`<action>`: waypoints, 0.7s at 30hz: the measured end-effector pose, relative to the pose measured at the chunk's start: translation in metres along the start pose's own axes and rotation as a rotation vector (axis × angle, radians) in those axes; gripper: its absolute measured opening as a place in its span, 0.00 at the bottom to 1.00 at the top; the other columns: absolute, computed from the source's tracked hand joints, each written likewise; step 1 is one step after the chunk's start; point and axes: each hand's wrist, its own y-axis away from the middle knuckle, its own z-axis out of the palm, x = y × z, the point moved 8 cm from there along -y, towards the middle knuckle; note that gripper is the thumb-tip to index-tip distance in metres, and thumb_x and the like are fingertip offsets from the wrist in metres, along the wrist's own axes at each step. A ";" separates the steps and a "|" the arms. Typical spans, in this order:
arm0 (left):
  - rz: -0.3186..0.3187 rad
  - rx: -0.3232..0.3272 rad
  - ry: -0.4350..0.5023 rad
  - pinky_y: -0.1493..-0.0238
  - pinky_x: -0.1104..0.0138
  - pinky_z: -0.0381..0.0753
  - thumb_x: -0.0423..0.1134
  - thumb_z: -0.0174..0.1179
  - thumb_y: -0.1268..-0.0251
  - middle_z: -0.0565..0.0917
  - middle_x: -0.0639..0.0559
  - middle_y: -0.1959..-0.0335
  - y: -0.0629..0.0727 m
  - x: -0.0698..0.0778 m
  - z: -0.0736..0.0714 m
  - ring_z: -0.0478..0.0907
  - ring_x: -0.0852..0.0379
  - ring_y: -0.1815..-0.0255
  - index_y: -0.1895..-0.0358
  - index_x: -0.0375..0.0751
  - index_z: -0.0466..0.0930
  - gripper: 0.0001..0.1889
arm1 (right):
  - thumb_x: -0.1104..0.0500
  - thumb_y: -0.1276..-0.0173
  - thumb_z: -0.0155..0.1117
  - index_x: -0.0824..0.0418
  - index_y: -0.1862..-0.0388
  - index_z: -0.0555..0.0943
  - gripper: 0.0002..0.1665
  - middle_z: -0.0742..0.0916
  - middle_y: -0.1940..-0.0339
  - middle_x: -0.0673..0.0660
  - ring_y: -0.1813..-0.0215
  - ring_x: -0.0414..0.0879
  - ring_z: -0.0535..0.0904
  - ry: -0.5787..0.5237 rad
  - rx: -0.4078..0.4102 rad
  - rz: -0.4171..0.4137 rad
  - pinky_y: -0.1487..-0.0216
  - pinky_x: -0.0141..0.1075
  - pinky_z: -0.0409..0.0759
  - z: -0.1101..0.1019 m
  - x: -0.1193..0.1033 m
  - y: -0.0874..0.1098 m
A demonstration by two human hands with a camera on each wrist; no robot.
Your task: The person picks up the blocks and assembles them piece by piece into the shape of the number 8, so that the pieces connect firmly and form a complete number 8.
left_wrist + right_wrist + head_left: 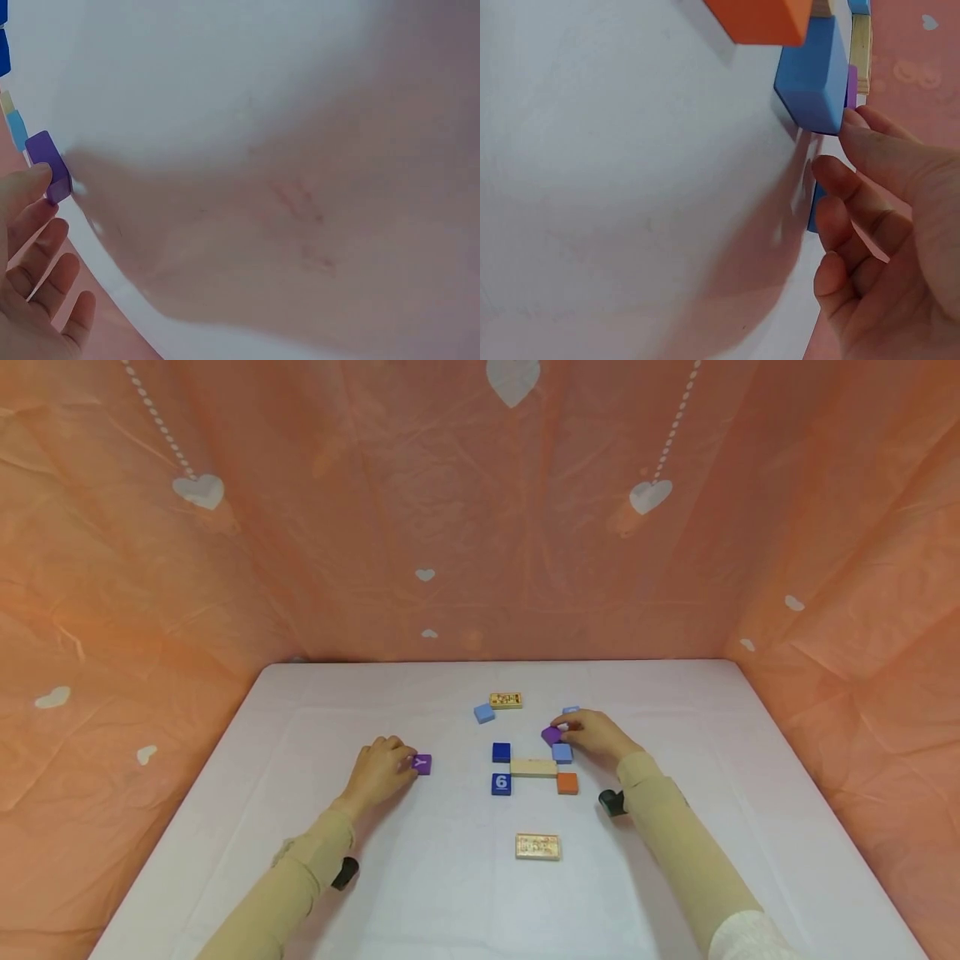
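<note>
On the left of the white table, my left hand (377, 772) pinches a purple block (422, 764) marked with a Y. The left wrist view shows the thumb against that block's side (43, 146), the other fingers loosely spread. Toward the right, my right hand (600, 733) grips a second purple block (552, 735) between thumb and fingertips. Just in front of it sits a light blue block (562, 753); in the right wrist view this light blue block (810, 75) mostly hides the purple one. Another light blue block (571, 709) peeks out behind the right fingers.
A plain wooden plank (533, 768) lies mid-table, with a dark blue block (501, 752), a blue "6" block (501, 784) and an orange block (567, 783) around its ends. One printed wooden tile (537, 847) lies nearer; another tile (506, 701) lies farther back beside a light blue block (484, 713).
</note>
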 end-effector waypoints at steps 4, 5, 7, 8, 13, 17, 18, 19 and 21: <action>0.007 0.006 -0.011 0.57 0.53 0.72 0.41 0.66 0.49 0.81 0.48 0.63 -0.003 0.003 0.000 0.74 0.49 0.59 0.58 0.40 0.82 0.15 | 0.59 0.32 0.56 0.51 0.46 0.79 0.17 0.81 0.46 0.60 0.44 0.55 0.74 -0.006 -0.007 0.017 0.38 0.54 0.69 0.000 0.002 0.000; 0.010 0.006 -0.013 0.57 0.53 0.72 0.41 0.66 0.49 0.81 0.48 0.63 -0.005 0.004 0.000 0.74 0.49 0.59 0.58 0.40 0.82 0.14 | 0.59 0.32 0.56 0.51 0.46 0.79 0.17 0.81 0.47 0.60 0.45 0.55 0.74 -0.005 -0.009 0.020 0.39 0.54 0.69 0.000 0.002 0.000; 0.019 0.005 -0.025 0.58 0.54 0.72 0.42 0.66 0.48 0.81 0.48 0.63 -0.008 0.006 0.001 0.74 0.49 0.59 0.58 0.41 0.82 0.14 | 0.59 0.32 0.56 0.51 0.45 0.79 0.17 0.81 0.46 0.60 0.45 0.55 0.74 -0.007 -0.010 0.025 0.39 0.54 0.69 0.000 0.002 0.000; 0.023 0.005 -0.032 0.59 0.54 0.72 0.41 0.66 0.48 0.82 0.48 0.63 -0.009 0.008 0.002 0.74 0.49 0.60 0.58 0.41 0.83 0.14 | 0.59 0.32 0.56 0.51 0.45 0.79 0.17 0.81 0.46 0.60 0.45 0.55 0.74 -0.012 -0.012 0.029 0.38 0.54 0.69 0.000 0.002 0.000; 0.029 -0.005 -0.052 0.60 0.55 0.73 0.42 0.65 0.48 0.82 0.49 0.63 -0.019 0.014 0.005 0.74 0.50 0.60 0.59 0.42 0.83 0.13 | 0.59 0.32 0.56 0.50 0.45 0.79 0.17 0.80 0.45 0.60 0.43 0.56 0.73 -0.032 -0.015 0.045 0.38 0.54 0.68 0.001 0.002 0.001; 0.035 0.006 -0.045 0.59 0.55 0.72 0.41 0.66 0.48 0.82 0.49 0.65 -0.026 0.019 0.008 0.74 0.49 0.61 0.61 0.42 0.84 0.12 | 0.58 0.32 0.56 0.49 0.45 0.79 0.17 0.80 0.46 0.60 0.43 0.55 0.73 -0.038 -0.018 0.058 0.37 0.54 0.68 0.001 0.003 0.001; 0.039 0.006 -0.045 0.59 0.55 0.72 0.41 0.66 0.48 0.82 0.49 0.65 -0.028 0.021 0.009 0.74 0.49 0.61 0.61 0.42 0.84 0.12 | 0.58 0.32 0.56 0.49 0.45 0.79 0.17 0.80 0.46 0.59 0.44 0.55 0.73 -0.038 -0.020 0.062 0.38 0.54 0.68 0.002 0.004 0.001; 0.042 0.006 -0.044 0.59 0.55 0.72 0.41 0.66 0.48 0.82 0.49 0.66 -0.030 0.022 0.010 0.74 0.49 0.61 0.61 0.42 0.84 0.11 | 0.58 0.32 0.56 0.49 0.45 0.79 0.17 0.80 0.46 0.59 0.44 0.55 0.73 -0.039 -0.020 0.064 0.38 0.54 0.68 0.001 0.004 0.001; 0.044 -0.007 -0.042 0.59 0.55 0.71 0.41 0.65 0.48 0.82 0.50 0.66 -0.034 0.026 0.011 0.74 0.50 0.61 0.60 0.43 0.84 0.12 | 0.58 0.32 0.56 0.49 0.45 0.79 0.17 0.80 0.47 0.59 0.45 0.55 0.73 -0.041 -0.022 0.069 0.38 0.54 0.68 0.001 0.004 0.001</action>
